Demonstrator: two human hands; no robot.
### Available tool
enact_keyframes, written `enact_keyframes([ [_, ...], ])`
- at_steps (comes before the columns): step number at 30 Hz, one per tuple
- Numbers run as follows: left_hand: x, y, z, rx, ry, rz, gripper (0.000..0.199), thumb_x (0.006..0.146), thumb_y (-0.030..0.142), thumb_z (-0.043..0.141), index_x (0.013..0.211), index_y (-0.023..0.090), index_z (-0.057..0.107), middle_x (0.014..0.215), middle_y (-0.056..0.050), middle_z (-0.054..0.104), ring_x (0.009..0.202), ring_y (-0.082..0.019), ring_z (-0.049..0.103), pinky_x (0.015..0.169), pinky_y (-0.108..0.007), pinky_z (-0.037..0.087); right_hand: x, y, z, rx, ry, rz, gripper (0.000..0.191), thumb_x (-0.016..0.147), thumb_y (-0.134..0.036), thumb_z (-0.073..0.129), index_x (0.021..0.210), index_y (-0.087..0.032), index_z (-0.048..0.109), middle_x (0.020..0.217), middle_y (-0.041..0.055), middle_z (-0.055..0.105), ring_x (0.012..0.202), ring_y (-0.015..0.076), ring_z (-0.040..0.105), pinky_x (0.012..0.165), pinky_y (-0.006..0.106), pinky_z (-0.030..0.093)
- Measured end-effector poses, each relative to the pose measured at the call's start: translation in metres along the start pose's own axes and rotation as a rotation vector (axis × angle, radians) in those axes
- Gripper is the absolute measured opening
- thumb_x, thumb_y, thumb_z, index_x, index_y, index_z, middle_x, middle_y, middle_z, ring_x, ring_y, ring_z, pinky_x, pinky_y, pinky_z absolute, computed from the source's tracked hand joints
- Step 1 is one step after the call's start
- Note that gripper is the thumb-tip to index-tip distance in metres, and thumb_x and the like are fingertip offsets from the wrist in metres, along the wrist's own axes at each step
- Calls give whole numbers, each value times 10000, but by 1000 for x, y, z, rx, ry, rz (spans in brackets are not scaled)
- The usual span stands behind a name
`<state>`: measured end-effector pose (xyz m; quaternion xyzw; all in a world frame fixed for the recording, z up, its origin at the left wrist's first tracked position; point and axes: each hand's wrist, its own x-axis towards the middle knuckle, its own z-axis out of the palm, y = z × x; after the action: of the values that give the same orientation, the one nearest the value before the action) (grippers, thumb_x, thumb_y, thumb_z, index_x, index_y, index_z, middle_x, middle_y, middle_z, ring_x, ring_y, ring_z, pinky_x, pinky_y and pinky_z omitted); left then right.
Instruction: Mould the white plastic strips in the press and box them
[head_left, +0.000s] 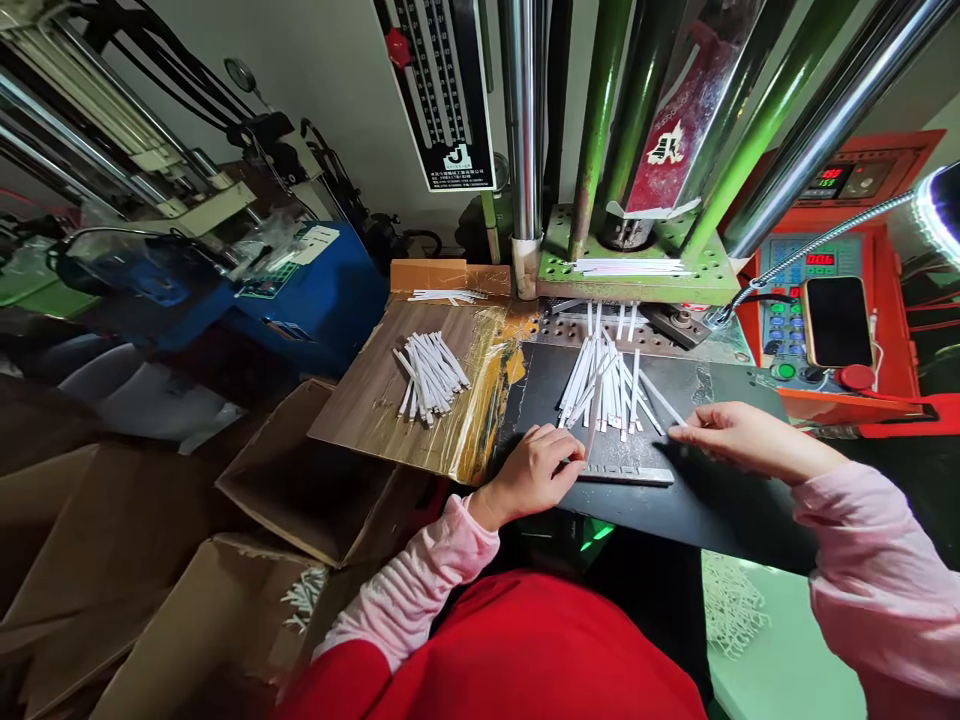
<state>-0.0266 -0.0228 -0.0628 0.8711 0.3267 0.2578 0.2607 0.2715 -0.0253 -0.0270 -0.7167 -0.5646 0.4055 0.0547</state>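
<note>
Left grip (534, 476): pink sleeve; fingers curled down on the black mat (720, 505), a white strip rising just past the fingertips; cannot tell whether it is held.

Right grip (742, 436): pink sleeve; thumb and forefinger pinched on the end of a white strip (664, 410).

Strip fan: loose white strips (604, 385) lie fanned and crossing on the mat, ahead of and between both grips.

Bar: a slotted steel bar (626, 476) lies on the mat, just right of the left grip's fingers.

Board: a taped wood-grain board (360, 420) lies left of the left grip, carrying a bundle of white strips (433, 376).

Boxes: open cardboard boxes (300, 485) sit below and left of the left grip.

Press: a green platen (637, 288) stands ahead of both grips, with a stack of white strips (630, 266) on it; chrome columns (525, 120) rise behind.

Panel: an orange control panel (896, 320) stands ahead of the right grip, a smartphone (838, 322) resting on it.
</note>
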Motion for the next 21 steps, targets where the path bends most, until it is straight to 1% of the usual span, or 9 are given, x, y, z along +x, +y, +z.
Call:
enact_keyframes([
  [2, 0, 0, -7, 65, -67, -18, 81, 927, 191, 602, 857, 185, 643, 908, -32, 718, 878, -180, 613, 861, -324, 410, -4, -1, -7, -232, 56, 34, 379, 787, -546, 611, 623, -222, 500, 528, 17, 553, 466, 145, 479, 491, 288, 342],
  [4, 2, -1, -15, 64, -136, -42, 101, 940, 200, 597, 866, 199, 666, 930, -15, 726, 910, -176, 622, 874, -319, 397, -13, 7, -16, -333, 142, 78, 358, 780, -510, 648, 607, -226, 517, 560, 40, 593, 516, 173, 535, 525, 302, 374],
  [6, 7, -2, -21, 55, -156, -94, 89, 933, 187, 608, 876, 204, 675, 939, -5, 727, 913, -172, 631, 869, -308, 401, -23, 16, -22, -239, 169, 96, 412, 778, -584, 645, 606, -234, 511, 557, 44, 590, 486, 178, 528, 488, 309, 381],
  [8, 17, -4, -22, 109, -112, -189, 57, 923, 191, 624, 888, 197, 669, 921, -17, 721, 893, -181, 639, 855, -310, 414, -34, 20, -20, -16, 146, 13, 475, 783, -690, 598, 654, -236, 538, 561, 45, 584, 470, 179, 525, 456, 308, 412],
  [10, 28, -4, -18, 219, -67, -277, 49, 922, 213, 628, 895, 187, 660, 905, -38, 715, 887, -201, 646, 855, -327, 425, -41, 15, -7, 210, 129, -173, 531, 795, -758, 552, 745, -230, 588, 647, 61, 619, 557, 195, 578, 489, 304, 481],
  [13, 43, 0, -8, 373, -82, -335, 76, 928, 215, 602, 904, 171, 659, 918, -84, 714, 918, -242, 658, 877, -362, 442, -44, -3, 23, 400, 77, -405, 514, 832, -725, 565, 825, -215, 627, 817, 76, 662, 699, 196, 628, 606, 309, 565],
  [15, 51, 2, -4, 412, -108, -372, 107, 931, 200, 568, 904, 164, 665, 903, -105, 716, 897, -254, 670, 863, -366, 459, -41, -13, 44, 461, 16, -456, 475, 852, -679, 582, 842, -208, 641, 856, 70, 672, 731, 194, 648, 667, 324, 592],
  [17, 55, 2, -5, 379, -121, -432, 137, 923, 187, 545, 874, 170, 672, 864, -103, 720, 842, -245, 678, 811, -346, 477, -38, -20, 58, 496, -13, -477, 449, 859, -650, 595, 874, -206, 655, 888, 66, 686, 769, 199, 673, 719, 333, 602],
  [21, 54, -6, -18, 152, -115, -535, 112, 831, 154, 593, 734, 180, 643, 755, -57, 710, 714, -198, 661, 682, -287, 474, -33, -25, 68, 432, 18, -520, 368, 886, -574, 593, 912, -213, 659, 905, 50, 700, 750, 182, 679, 706, 300, 579],
])
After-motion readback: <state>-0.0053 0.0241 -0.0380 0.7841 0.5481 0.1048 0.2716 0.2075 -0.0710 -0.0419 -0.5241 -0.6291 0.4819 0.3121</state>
